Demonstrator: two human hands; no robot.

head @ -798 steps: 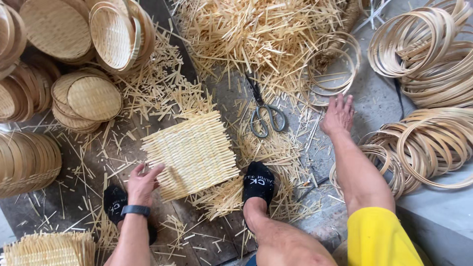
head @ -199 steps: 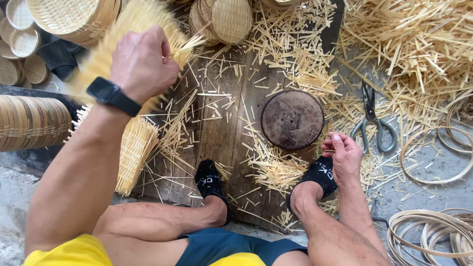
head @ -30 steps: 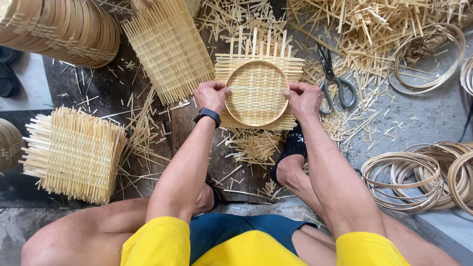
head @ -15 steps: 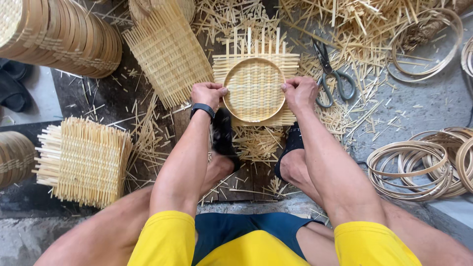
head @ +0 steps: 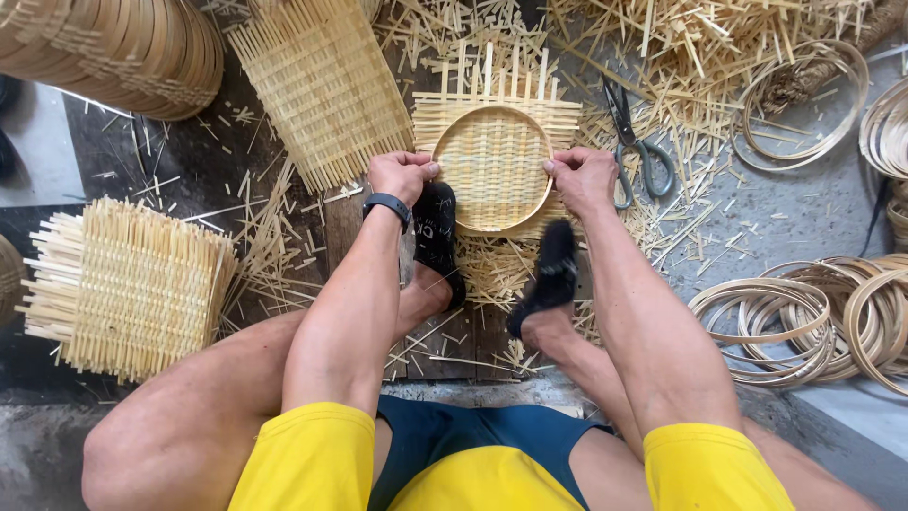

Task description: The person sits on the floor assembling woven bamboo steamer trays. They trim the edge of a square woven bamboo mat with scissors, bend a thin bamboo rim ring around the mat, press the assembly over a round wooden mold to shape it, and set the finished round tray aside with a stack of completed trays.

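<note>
A round woven tray (head: 493,168) sits in the upper middle of the frame, pressed into a square bamboo mat (head: 498,104) whose loose strip ends stick out above and to both sides of the rim. The tray rests on a dark wooden board (head: 355,213) on the floor.

The left hand (head: 402,175) grips the tray's left edge — fingers curled shut on the rim, thumb pointing toward the weave. A black wristband (head: 388,206) sits on that wrist. The right hand (head: 582,175) grips the right edge in the same way, fingers clamped on the rim.

Two feet in black slippers lie just below the tray: the left slipper (head: 437,237) flat on the board, the right slipper (head: 546,276) raised on its toe and blurred.

A pair of scissors (head: 634,142) lies just beside the right hand, in the upper right, on scattered bamboo offcuts (head: 719,47).

Another flat woven mat (head: 322,80) lies tilted in the upper middle-left. A stack of woven mats (head: 123,289) stands at the left edge. A row of finished trays (head: 123,47) fills the upper left corner. Coils of bamboo hoops (head: 813,317) lie at the lower right — more hoops at the upper right edge.
</note>
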